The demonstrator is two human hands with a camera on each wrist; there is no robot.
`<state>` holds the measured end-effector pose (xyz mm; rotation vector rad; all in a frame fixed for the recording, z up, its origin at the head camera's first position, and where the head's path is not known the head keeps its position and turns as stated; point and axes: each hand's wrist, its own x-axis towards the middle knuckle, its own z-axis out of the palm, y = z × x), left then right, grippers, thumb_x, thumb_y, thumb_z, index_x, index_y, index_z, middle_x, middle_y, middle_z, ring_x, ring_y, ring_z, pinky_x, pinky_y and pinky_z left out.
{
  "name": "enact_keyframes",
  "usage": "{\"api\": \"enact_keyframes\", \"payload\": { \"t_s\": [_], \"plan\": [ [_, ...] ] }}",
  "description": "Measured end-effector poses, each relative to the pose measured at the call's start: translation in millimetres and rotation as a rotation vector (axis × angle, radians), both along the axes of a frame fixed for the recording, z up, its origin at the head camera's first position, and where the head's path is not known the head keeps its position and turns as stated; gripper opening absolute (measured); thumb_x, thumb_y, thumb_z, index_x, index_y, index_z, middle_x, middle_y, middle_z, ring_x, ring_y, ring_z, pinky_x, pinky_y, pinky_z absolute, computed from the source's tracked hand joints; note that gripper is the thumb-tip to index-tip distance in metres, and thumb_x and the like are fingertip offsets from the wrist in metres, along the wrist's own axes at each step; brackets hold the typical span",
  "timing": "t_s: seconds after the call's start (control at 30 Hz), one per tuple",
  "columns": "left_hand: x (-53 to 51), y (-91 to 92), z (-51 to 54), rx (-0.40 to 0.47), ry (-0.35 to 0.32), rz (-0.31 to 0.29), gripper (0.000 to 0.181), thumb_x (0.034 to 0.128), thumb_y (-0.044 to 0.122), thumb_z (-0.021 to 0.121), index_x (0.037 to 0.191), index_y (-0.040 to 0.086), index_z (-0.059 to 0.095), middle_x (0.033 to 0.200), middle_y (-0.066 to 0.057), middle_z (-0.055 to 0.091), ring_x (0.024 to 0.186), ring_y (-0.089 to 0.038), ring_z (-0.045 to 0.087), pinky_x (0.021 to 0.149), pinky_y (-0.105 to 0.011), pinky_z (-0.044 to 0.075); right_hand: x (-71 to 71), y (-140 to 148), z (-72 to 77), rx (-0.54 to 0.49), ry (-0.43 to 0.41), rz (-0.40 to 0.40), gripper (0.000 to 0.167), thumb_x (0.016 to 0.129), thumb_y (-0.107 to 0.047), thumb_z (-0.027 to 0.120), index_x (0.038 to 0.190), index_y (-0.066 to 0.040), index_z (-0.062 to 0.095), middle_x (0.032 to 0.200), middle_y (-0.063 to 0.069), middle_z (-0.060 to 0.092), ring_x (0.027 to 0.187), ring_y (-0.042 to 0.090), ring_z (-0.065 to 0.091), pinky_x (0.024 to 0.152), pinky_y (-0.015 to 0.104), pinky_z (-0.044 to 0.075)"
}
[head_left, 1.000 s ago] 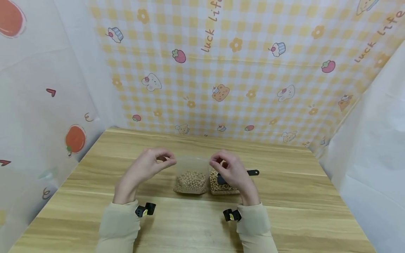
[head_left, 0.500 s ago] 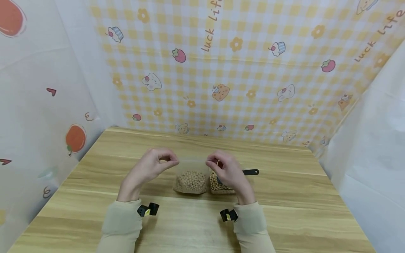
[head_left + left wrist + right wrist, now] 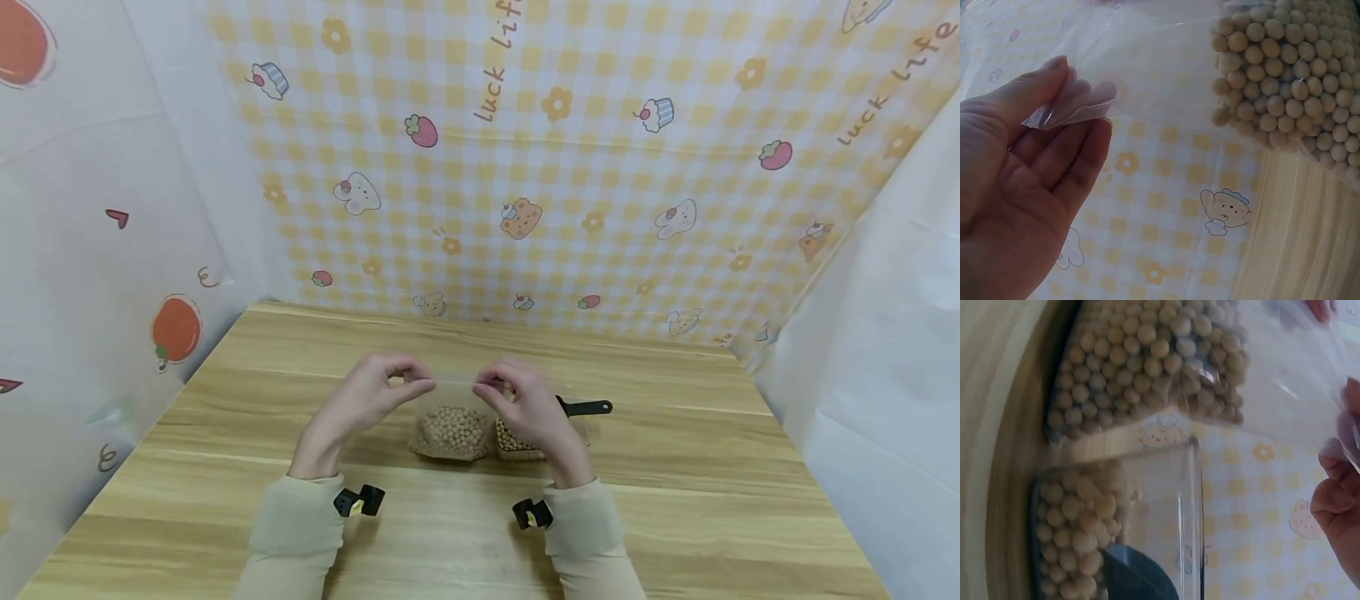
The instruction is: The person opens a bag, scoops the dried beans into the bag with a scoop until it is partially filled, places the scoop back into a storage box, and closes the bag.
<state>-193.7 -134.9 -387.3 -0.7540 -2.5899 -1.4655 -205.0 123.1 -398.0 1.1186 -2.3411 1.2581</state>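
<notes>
A clear plastic bag (image 3: 452, 432) of round beige beans stands on the table in the head view, its top drawn upward. My left hand (image 3: 362, 402) pinches the bag's mouth at the left. In the left wrist view, the thumb and fingers hold the folded corner (image 3: 1075, 115) of the film. On the opposite side, my right hand (image 3: 527, 404) pinches the same top edge. A clear box (image 3: 1192, 487), partly filled with the same beans (image 3: 1072, 537), sits right of the bag, partly hidden by my right hand. A dark scoop (image 3: 1138, 575) lies in it, with its handle (image 3: 588, 407) sticking out.
The wooden table (image 3: 450, 533) reaches back to a yellow checked cloth (image 3: 600, 167). White cloth hangs on the left (image 3: 75, 292) and right (image 3: 885, 333). Both wrists carry small black cameras.
My two hands have come closer together along the bag's top edge, left moving right and right moving left. More of the scoop's handle shows. The bag stays in place.
</notes>
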Motion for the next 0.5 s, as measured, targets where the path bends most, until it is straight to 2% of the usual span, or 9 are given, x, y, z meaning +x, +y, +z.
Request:
{"api": "enact_keyframes", "payload": {
  "t_s": [0.13,0.27,0.4,0.5],
  "plan": [
    [0.4,0.7,-1.2,-0.008,0.019,-0.001,0.005,0.0912,0.021,0.069,0.089,0.022,0.073,0.088,0.010,0.067,0.086,-0.012,0.061,0.082,-0.041,0.049,1.2,-3,0.4,-0.022,0.012,0.010,0.005,0.092,-0.005,0.066,0.090,-0.010,0.068,0.086,-0.005,0.062,0.071,0.011,0.054,0.057,0.027,0.045],
    [0.7,2.9,-0.5,-0.021,0.011,0.004,0.005,0.0917,0.021,0.069,0.093,0.020,0.073,0.090,0.010,0.067,0.087,-0.011,0.062,0.083,-0.043,0.049,2.3,-4,1.6,-0.019,0.003,0.010,0.005,0.092,-0.005,0.066,0.091,-0.009,0.068,0.087,-0.004,0.062,0.077,0.011,0.056,0.064,0.027,0.049],
    [-0.7,9.3,-1.4,-0.007,-0.009,-0.030,0.013,0.0910,0.024,0.070,0.099,0.014,0.074,0.096,0.007,0.070,0.092,-0.012,0.064,0.088,-0.043,0.050,3.3,-5,3.4,-0.006,-0.029,0.019,0.003,0.092,-0.008,0.066,0.092,-0.007,0.069,0.090,-0.003,0.064,0.082,0.011,0.060,0.073,0.028,0.051],
    [-1.2,14.9,-3.1,0.023,-0.030,-0.063,0.016,0.0895,0.025,0.071,0.098,0.013,0.075,0.097,0.005,0.071,0.092,-0.013,0.066,0.086,-0.041,0.052,3.6,-6,3.9,-0.006,-0.035,0.030,0.007,0.091,-0.010,0.069,0.094,-0.005,0.071,0.092,-0.003,0.065,0.086,0.012,0.060,0.077,0.030,0.052]
  ]
}}
